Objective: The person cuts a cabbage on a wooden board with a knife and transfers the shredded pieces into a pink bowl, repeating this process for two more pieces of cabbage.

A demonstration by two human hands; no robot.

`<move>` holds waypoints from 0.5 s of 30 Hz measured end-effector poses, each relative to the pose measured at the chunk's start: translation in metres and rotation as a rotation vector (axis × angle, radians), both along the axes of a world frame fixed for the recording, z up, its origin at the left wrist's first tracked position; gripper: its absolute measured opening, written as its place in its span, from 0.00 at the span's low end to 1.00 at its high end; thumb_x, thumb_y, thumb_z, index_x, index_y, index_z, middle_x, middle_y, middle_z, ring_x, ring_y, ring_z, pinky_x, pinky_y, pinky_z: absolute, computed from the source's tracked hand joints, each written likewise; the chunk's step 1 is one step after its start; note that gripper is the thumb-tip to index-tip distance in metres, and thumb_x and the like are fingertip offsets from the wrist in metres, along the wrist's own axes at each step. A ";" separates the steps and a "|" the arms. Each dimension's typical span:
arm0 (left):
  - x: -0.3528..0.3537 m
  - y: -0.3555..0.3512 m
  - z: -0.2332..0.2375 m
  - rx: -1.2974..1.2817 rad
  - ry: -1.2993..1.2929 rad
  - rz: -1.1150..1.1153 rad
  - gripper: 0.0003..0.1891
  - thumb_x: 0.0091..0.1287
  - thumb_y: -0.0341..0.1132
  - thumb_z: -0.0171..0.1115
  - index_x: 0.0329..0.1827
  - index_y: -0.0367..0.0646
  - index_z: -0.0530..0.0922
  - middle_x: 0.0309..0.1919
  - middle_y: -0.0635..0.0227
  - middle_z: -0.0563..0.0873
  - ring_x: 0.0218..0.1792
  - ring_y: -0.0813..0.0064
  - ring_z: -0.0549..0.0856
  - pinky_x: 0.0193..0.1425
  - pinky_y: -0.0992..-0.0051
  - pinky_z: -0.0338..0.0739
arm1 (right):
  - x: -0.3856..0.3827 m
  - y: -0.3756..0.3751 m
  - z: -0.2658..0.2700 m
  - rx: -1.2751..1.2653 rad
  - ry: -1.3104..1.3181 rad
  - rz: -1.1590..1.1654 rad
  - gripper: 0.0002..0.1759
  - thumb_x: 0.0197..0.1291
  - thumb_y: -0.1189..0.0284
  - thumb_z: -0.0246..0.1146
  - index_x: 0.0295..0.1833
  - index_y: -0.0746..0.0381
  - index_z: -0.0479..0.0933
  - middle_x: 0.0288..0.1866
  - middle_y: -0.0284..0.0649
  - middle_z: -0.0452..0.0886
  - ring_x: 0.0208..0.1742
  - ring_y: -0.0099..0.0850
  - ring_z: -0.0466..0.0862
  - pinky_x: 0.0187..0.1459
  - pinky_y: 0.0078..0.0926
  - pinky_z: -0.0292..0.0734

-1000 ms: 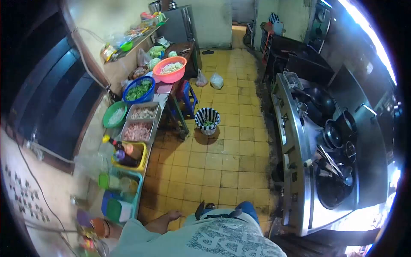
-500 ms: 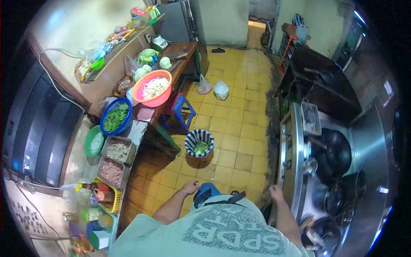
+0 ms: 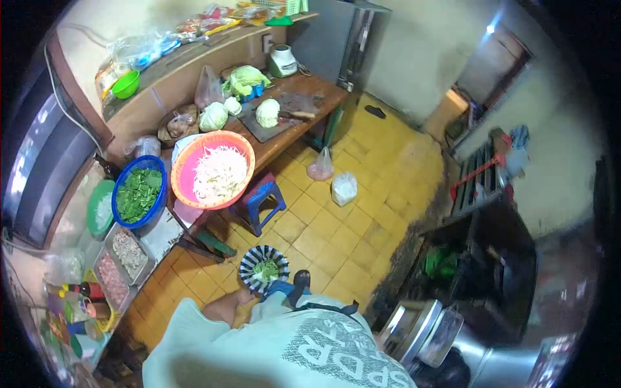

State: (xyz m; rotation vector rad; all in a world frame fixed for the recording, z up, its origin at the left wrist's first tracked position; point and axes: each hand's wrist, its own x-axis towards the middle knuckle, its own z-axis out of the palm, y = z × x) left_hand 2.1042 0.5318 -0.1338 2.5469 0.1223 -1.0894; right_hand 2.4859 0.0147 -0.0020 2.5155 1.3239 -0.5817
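My left hand [image 3: 244,297] hangs low beside my leg, just below the black-and-white striped bin [image 3: 246,270] with green scraps in it. Its fingers are too small and partly hidden to read. My right hand is out of the frame. On the wooden table to the left are an orange-pink colander [image 3: 183,169] of bean sprouts [image 3: 220,173] and a blue basin [image 3: 154,161] of leafy greens [image 3: 139,194]. Farther back, a cut cabbage [image 3: 267,112] sits on a dark board [image 3: 260,132], with a knife [image 3: 297,115] beside it.
A blue stool [image 3: 266,197] stands by the table. Two plastic bags [image 3: 344,189] lie on the yellow tiled floor [image 3: 326,236]. Metal trays of meat [image 3: 131,253] are at the left. The steel stove edge [image 3: 414,333] is at lower right, and a dark sandal [image 3: 375,111] lies near the wall.
My view has turned and moved nearer the table; the colander and cabbage look larger. The stove has slid toward the lower right corner, and my right hand has left the view.
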 end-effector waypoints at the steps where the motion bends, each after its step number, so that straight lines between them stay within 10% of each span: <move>1: 0.046 0.027 0.064 -0.019 0.025 0.290 0.18 0.62 0.43 0.59 0.52 0.45 0.81 0.40 0.53 0.87 0.45 0.55 0.86 0.50 0.58 0.79 | 0.037 0.020 0.010 -0.006 0.013 0.015 0.15 0.63 0.64 0.56 0.41 0.63 0.83 0.40 0.48 0.85 0.46 0.47 0.84 0.49 0.43 0.78; 2: 0.092 0.028 0.159 -0.390 -0.498 0.800 0.19 0.64 0.45 0.58 0.52 0.43 0.81 0.42 0.50 0.86 0.45 0.53 0.85 0.51 0.59 0.78 | 0.060 0.036 0.014 -0.012 0.042 0.021 0.15 0.63 0.64 0.56 0.41 0.63 0.83 0.40 0.48 0.85 0.46 0.48 0.84 0.48 0.43 0.77; 3: 0.121 0.054 0.093 -0.219 -0.326 0.917 0.19 0.67 0.45 0.56 0.54 0.42 0.80 0.46 0.49 0.86 0.49 0.54 0.84 0.55 0.61 0.77 | 0.069 0.052 0.018 -0.016 0.084 0.017 0.15 0.63 0.63 0.56 0.40 0.63 0.83 0.40 0.49 0.85 0.45 0.48 0.84 0.48 0.43 0.77; 8: 0.300 0.140 0.218 -0.524 -0.645 1.182 0.24 0.71 0.41 0.59 0.63 0.33 0.72 0.54 0.51 0.82 0.55 0.64 0.82 0.62 0.70 0.75 | 0.156 0.193 0.010 0.008 0.239 0.012 0.17 0.62 0.61 0.56 0.40 0.63 0.82 0.40 0.51 0.84 0.43 0.48 0.83 0.46 0.44 0.77; 15: 0.414 0.262 0.246 -0.525 -0.987 1.491 0.20 0.72 0.35 0.57 0.62 0.33 0.72 0.51 0.57 0.83 0.49 0.72 0.83 0.56 0.74 0.78 | 0.394 0.397 -0.009 -0.045 0.324 0.030 0.20 0.61 0.57 0.56 0.40 0.63 0.81 0.40 0.54 0.84 0.41 0.48 0.83 0.43 0.45 0.77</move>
